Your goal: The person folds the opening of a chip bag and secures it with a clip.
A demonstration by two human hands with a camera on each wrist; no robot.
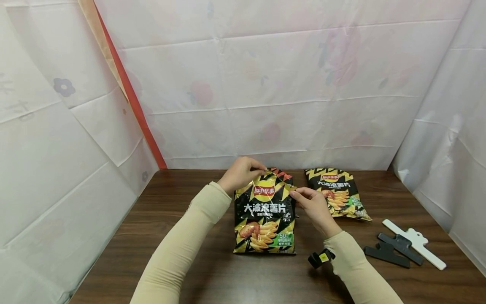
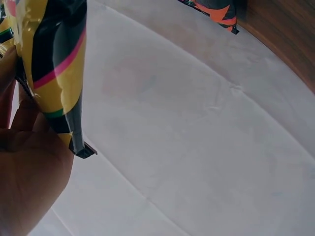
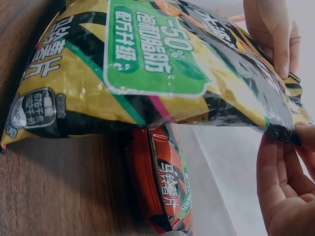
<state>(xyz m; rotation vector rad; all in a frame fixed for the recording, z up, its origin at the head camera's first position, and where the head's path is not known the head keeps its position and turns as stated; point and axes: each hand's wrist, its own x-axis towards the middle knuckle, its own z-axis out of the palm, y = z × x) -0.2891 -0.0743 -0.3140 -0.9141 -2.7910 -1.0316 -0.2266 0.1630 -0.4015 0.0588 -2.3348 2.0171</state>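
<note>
A black-and-yellow Lay's potato chip bag stands upright on the table, its printed front towards me. My left hand pinches its top edge at the left. At the top right corner, my right hand grips the bag between thumb and fingers. In the right wrist view the bag looks puffed, with both hands at its top seam. The left wrist view catches only a side of the bag beside the left hand. Partly hidden behind it is a red-and-black chip bag.
Another black-and-yellow chip bag lies at the back right. Nearer, at the right, are a white bag clip and two black bag clips. White printed cloth hangs behind the dark wooden table.
</note>
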